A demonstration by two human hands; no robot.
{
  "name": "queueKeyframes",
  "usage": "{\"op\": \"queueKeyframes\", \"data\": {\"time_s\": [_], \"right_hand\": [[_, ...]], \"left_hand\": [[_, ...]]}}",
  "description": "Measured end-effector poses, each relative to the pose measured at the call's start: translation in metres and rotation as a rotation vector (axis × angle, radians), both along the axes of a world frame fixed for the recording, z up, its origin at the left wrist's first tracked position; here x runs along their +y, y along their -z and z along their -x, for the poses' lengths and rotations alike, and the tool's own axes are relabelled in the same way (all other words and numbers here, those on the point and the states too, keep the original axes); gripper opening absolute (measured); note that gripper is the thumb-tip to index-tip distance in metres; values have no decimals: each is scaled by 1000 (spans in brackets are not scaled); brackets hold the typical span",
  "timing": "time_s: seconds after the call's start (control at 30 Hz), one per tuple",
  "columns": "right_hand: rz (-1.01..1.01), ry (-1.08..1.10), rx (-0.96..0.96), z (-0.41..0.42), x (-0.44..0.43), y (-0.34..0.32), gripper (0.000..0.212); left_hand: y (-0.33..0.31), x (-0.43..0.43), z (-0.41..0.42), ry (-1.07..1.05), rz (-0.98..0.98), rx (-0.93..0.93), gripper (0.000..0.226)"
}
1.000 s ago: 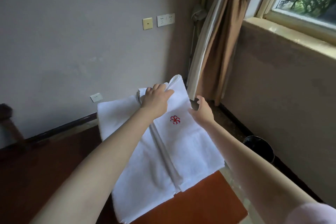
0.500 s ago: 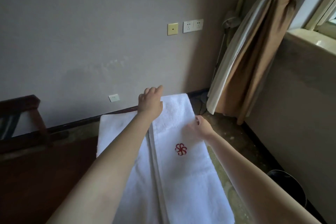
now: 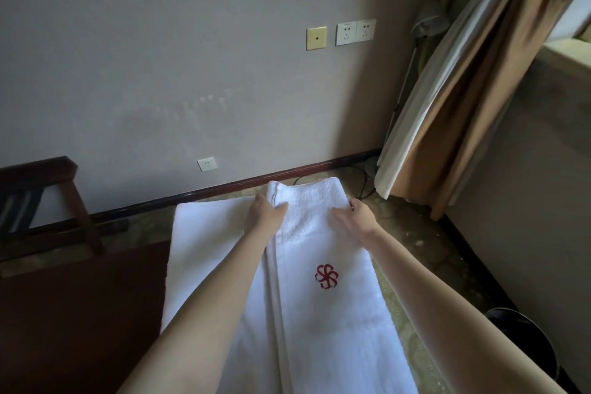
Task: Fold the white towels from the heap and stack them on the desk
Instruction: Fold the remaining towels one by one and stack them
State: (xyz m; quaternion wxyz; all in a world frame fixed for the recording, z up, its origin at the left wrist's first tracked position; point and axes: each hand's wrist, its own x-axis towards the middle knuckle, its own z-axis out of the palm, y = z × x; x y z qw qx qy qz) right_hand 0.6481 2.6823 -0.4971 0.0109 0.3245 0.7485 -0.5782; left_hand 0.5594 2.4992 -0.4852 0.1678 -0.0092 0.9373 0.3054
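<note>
A white towel [image 3: 319,329] with a red emblem [image 3: 327,276] lies lengthwise on the dark red-brown desk [image 3: 80,313], folded into a long strip. A wider white layer [image 3: 208,249] shows under it on the left. My left hand [image 3: 265,216] grips the strip's left folded edge near the far end, thumb on top. On the far right edge my right hand [image 3: 355,217] holds the towel, its thumb lying across the cloth. The far end of the towel reaches past the desk's end, over the floor. No heap of towels is in view.
A dark wooden rack [image 3: 64,201] stands against the wall at the left. A brown curtain [image 3: 463,105] hangs at the right, with cables on the floor by its foot. A black bin [image 3: 524,336] sits on the floor to the right of the desk.
The raised far end of the towel has been laid down flat. Both hands then slid toward the far end and took hold of its two edges. My view tilted down.
</note>
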Motion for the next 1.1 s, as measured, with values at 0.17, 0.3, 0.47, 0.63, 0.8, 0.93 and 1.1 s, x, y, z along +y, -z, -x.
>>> {"op": "queueKeyframes", "data": {"time_s": [0.17,0.3,0.47,0.63,0.8,0.93,1.1], "right_hand": [[-174,1,21,3,-13,7,20],[-323,-58,-83,3,-17,11,27],[-327,-69,-113,15,-13,6,41],[-296,-66,-137,28,-13,1,45],[-323,-75,-116,44,-10,-1,29],[-588,-151,-173,41,-13,4,26],[-794,-222,-147,26,-23,18,32]], "left_hand": [[3,-6,-12,-52,21,178,43],[4,-8,-11,-35,85,136,40],[0,0,-7,-19,151,334,40],[0,1,7,103,289,317,38],[3,5,21,225,452,399,34],[15,-8,30,79,94,276,30],[21,-15,33,28,-15,202,37]]}}
